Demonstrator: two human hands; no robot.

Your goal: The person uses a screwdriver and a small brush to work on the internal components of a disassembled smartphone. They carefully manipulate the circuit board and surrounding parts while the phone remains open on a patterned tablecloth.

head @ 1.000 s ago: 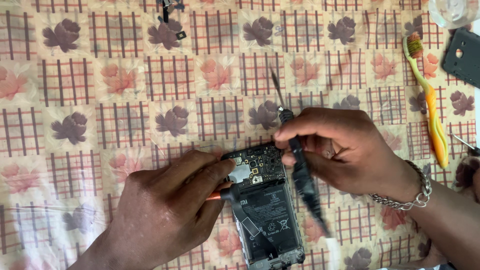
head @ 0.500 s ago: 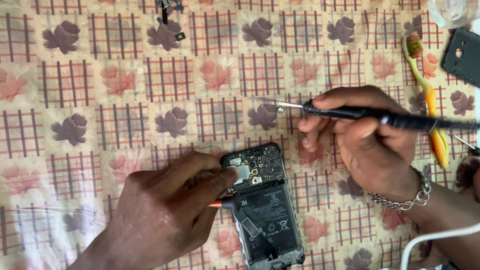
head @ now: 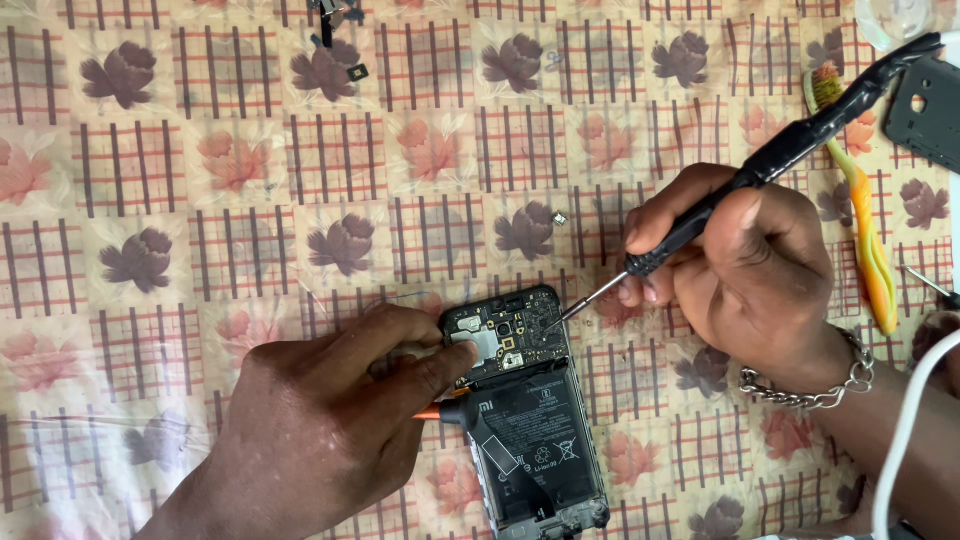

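2 hands on it: left hand (head: 320, 420) fingers pin the opened phone (head: 525, 410) flat on the tablecloth (head: 200, 200) by its edge, right hand (head: 740, 260) fingers closed round the screwdriver (head: 740, 185), whose tip is on the fragile-looking board, so probably go light.

Cloth: a checked tablecloth (head: 200, 200) with brown and pink flower prints covers the whole surface.
Toothbrush: a yellow-and-orange toothbrush (head: 868, 240) lies lengthwise at the right, bristle head toward the top.
Cover: a dark phone back cover (head: 925, 115) sits at the top right edge, just beside the toothbrush head.
Cable: a white cable (head: 905, 440) curves up the lower right corner.
Small parts: tiny dark bits (head: 330, 20) rest at the top centre; a small screw (head: 559, 218) lies alone mid-cloth.
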